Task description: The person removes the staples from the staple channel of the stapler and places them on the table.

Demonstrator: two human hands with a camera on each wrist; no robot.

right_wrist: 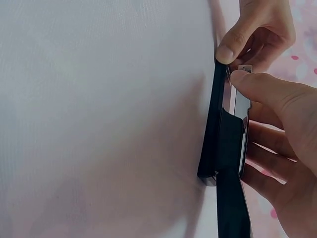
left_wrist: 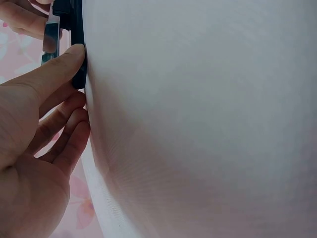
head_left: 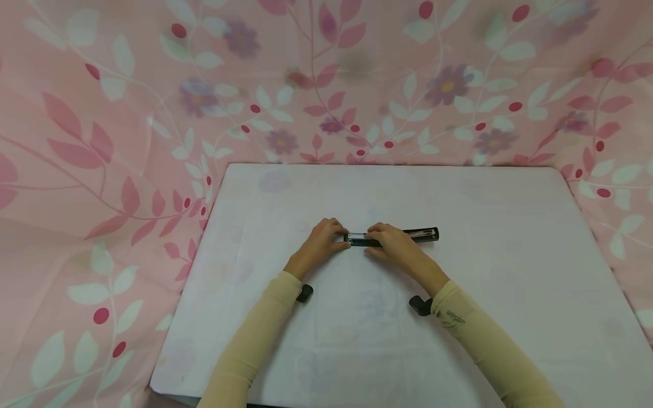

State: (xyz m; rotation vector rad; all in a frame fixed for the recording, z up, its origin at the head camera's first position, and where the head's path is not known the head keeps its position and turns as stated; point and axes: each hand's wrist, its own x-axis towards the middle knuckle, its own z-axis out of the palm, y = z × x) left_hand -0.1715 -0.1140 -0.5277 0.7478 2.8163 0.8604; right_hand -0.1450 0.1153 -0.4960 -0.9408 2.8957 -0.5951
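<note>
A black stapler (head_left: 425, 233) lies across the middle of the white-covered table, swung open lengthwise with its cover pointing right. My left hand (head_left: 322, 237) pinches the left end of its base; in the left wrist view the thumb (left_wrist: 74, 55) presses on the dark base tip. Further right, my right hand (head_left: 397, 245) holds the stapler around its middle. The right wrist view shows that thumb (right_wrist: 252, 85) against the metal staple channel (right_wrist: 241, 105), with the other fingers behind it. The black cover (right_wrist: 233, 206) tilts away from the base (right_wrist: 212, 131). Part of the channel is hidden by fingers.
The white cloth-covered table (head_left: 510, 255) stretches around both hands. Behind and beside it hangs a pink floral curtain (head_left: 352, 85). A black wrist device (head_left: 420, 306) sits by the right cuff, another black device (head_left: 305, 293) by the left.
</note>
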